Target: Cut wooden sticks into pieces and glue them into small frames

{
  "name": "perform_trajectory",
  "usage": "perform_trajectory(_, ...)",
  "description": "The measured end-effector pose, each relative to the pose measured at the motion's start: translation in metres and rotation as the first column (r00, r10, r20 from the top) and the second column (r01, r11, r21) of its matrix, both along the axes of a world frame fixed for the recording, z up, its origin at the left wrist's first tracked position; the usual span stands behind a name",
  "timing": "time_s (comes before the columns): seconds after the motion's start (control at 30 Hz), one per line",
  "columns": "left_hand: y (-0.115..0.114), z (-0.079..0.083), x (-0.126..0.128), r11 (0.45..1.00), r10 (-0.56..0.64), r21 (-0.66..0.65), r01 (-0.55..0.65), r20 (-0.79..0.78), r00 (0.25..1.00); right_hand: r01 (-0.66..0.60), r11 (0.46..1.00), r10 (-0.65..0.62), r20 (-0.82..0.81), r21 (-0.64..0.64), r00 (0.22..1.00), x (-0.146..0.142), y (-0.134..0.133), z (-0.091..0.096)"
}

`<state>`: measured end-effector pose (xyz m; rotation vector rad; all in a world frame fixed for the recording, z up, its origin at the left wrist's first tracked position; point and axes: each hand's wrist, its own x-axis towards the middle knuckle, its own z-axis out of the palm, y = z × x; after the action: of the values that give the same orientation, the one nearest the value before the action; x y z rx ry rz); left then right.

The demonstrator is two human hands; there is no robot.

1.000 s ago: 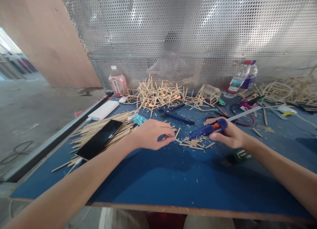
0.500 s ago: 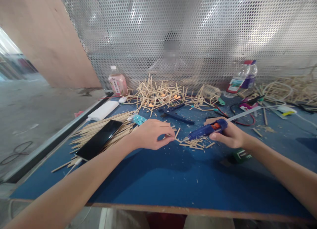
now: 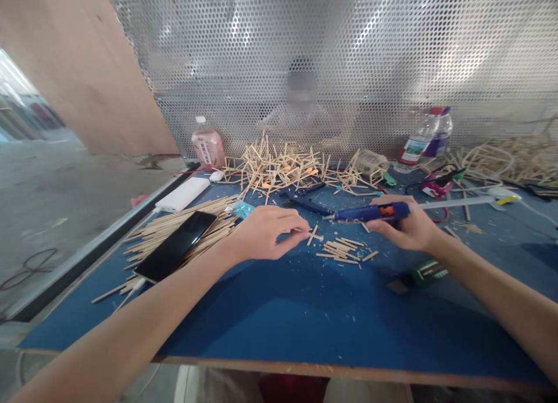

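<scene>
My left hand (image 3: 272,233) is closed in a pinch, its fingertips on a thin wooden stick. Just past them, short sticks (image 3: 313,235) cross each other, with a pale blob at one end. My right hand (image 3: 405,225) is wrapped round a blue glue gun (image 3: 366,212), which lies nearly level above the table. Its nozzle points left, apart from the crossed sticks, and a long translucent glue stick (image 3: 457,202) juts from its back. Below the gun is a small pile of short cut sticks (image 3: 342,250).
Long sticks (image 3: 148,237) lie under a black phone (image 3: 176,246) at left, near a white power bank (image 3: 183,195). Blue cutters (image 3: 307,202) and a heap of stick frames (image 3: 279,164) are behind. A green-handled tool (image 3: 427,273) lies at right. Bottles (image 3: 208,147) stand by the perforated panel.
My right hand has raised the glue gun's nozzle up and away from the sticks and levelled it. My left hand has barely moved; its stick has tipped slightly upward.
</scene>
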<state>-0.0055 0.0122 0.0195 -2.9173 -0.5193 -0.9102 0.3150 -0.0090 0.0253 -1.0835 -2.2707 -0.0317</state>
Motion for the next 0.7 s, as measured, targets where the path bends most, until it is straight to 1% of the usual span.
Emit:
perform_trajectory(0.03, 0.0, 0.0, 0.0, 0.999, 0.034, 0.026, -0.034, 0.02, 0.999, 0.091, 0.996, -0.091, -0.016, 0.017, 0.996, -0.001, -0.001, 0.001)
perform_trajectory(0.1, -0.001, 0.001, 0.0, 0.992, 0.114, 0.055, -0.117, 0.056, 0.992, 0.256, 0.966, -0.255, -0.017, 0.043, 0.967, -0.003, -0.001, 0.003)
perform_trajectory(0.17, 0.0, 0.001, 0.0, 0.978, 0.192, 0.062, -0.199, 0.099, 0.976, 0.367, 0.927, -0.371, 0.04, 0.075, 0.928, -0.005, 0.0, 0.004)
perform_trajectory(0.23, 0.001, 0.001, 0.0, 0.961, 0.264, 0.052, -0.273, 0.134, 0.955, 0.428, 0.9, -0.436, 0.164, 0.087, 0.885, -0.005, 0.004, 0.005)
perform_trajectory(0.33, 0.004, 0.001, 0.001, 0.936, 0.342, 0.029, -0.351, 0.162, 0.926, 0.515, 0.854, -0.506, 0.337, 0.072, 0.794, 0.001, 0.012, 0.005)
perform_trajectory(0.43, 0.006, 0.0, 0.001, 0.928, 0.365, 0.009, -0.373, 0.178, 0.914, 0.634, 0.771, -0.588, 0.442, 0.054, 0.677, 0.01, 0.018, 0.002)
perform_trajectory(0.47, 0.007, 0.0, 0.001, 0.928, 0.364, 0.011, -0.372, 0.18, 0.914, 0.659, 0.75, -0.599, 0.485, 0.059, 0.637, 0.014, 0.019, 0.0)
perform_trajectory(0.5, 0.008, 0.0, 0.001, 0.931, 0.356, 0.021, -0.365, 0.18, 0.917, 0.669, 0.739, -0.595, 0.535, 0.073, 0.599, 0.018, 0.019, -0.002)
perform_trajectory(0.57, 0.01, 0.0, 0.002, 0.938, 0.329, 0.055, -0.342, 0.171, 0.929, 0.637, 0.76, -0.557, 0.635, 0.129, 0.536, 0.026, 0.02, -0.006)
perform_trajectory(0.63, 0.01, -0.001, 0.002, 0.944, 0.305, 0.075, -0.32, 0.159, 0.939, 0.592, 0.784, -0.533, 0.693, 0.189, 0.485, 0.033, 0.02, -0.009)
perform_trajectory(0.7, 0.01, -0.001, 0.003, 0.947, 0.306, 0.056, -0.318, 0.16, 0.939, 0.575, 0.79, -0.537, 0.696, 0.215, 0.477, 0.039, 0.02, -0.012)
